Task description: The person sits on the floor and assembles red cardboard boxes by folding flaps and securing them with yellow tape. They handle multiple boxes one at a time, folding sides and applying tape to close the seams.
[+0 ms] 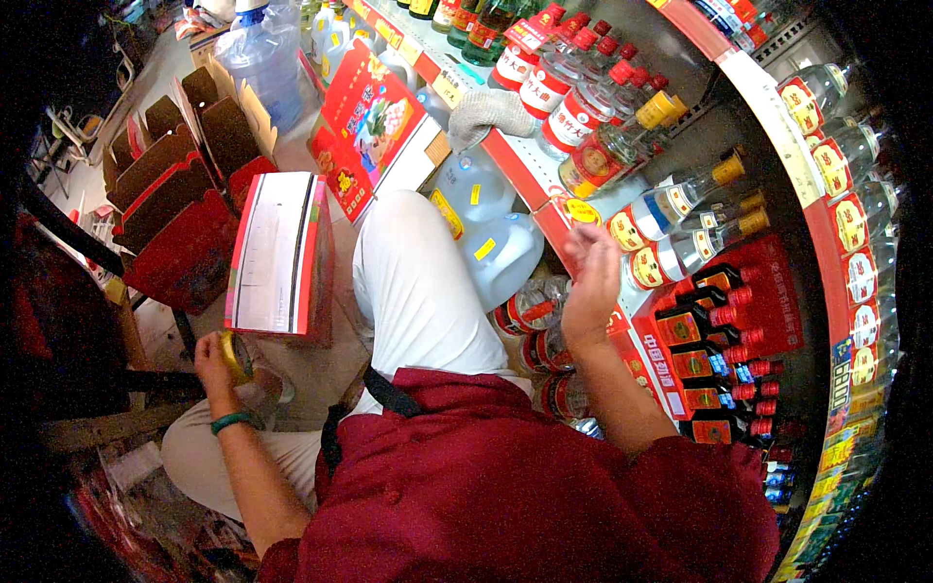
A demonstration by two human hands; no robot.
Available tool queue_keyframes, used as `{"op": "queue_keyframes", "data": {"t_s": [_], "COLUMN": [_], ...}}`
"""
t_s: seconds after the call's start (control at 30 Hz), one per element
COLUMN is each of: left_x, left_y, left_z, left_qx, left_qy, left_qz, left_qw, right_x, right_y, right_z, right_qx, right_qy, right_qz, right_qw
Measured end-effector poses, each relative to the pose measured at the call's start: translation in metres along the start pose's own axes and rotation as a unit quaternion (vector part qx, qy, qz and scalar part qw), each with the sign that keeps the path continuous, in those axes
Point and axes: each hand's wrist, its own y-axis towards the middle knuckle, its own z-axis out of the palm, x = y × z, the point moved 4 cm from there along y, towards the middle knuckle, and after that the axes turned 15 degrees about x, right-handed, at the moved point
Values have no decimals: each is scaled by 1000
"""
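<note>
My left hand (210, 361) is closed around a yellow ring that looks like a roll of tape (234, 358). It is low on the left, beside the near end of a closed carton (277, 255) with a white top and red sides. My right hand (595, 291) is raised in front of the shelf edge, its fingers loosely bent and apart, with nothing visible in them. Nearest to it are clear glass bottles with yellow caps (653, 216) lying across the view on the shelf. A grey knitted glove (483, 119) hangs over the shelf edge farther off.
Open brown and red cartons (185, 185) stand at the left. A red printed box (369, 126) is beyond my knee. Large plastic jugs (496, 248) and bottles (536, 304) sit below the shelf. Dark bottles with red caps (714, 364) fill the lower right, and another bottle shelf (777, 146) curves behind.
</note>
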Motion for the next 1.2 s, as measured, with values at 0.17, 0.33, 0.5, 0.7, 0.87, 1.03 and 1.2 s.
{"op": "queue_keyframes", "data": {"t_s": [0.17, 0.33, 0.5, 0.7, 0.87, 1.03, 1.2], "left_x": [34, -32, -18, 2, -14, -24, -24], "left_y": [6, -12, -19, -12, -17, -23, -22], "left_z": [-36, 0, -14, -24, -13, -11, -13], "left_qx": [-22, -32, -71, -72, -69, -75, -80], "left_qy": [85, 55, 44, 49, 27, 31, 85], "left_qz": [73, 1, 22, -12, 3, 3, 6], "left_qw": [993, 998, 996, 996, 997, 997, 993], "right_x": [32, 47, 57, 59, 60, 59, 57], "right_y": [30, 34, 41, 49, 49, 53, 56], "right_z": [8, 41, 72, 86, 94, 103, 106], "right_qx": [-20, 66, 113, 122, 124, 128, 141], "right_qy": [18, -5, 8, 17, 37, 44, 34], "right_qz": [-117, -182, -216, -217, -215, -229, -213], "right_qw": [993, 981, 970, 968, 968, 964, 966]}}
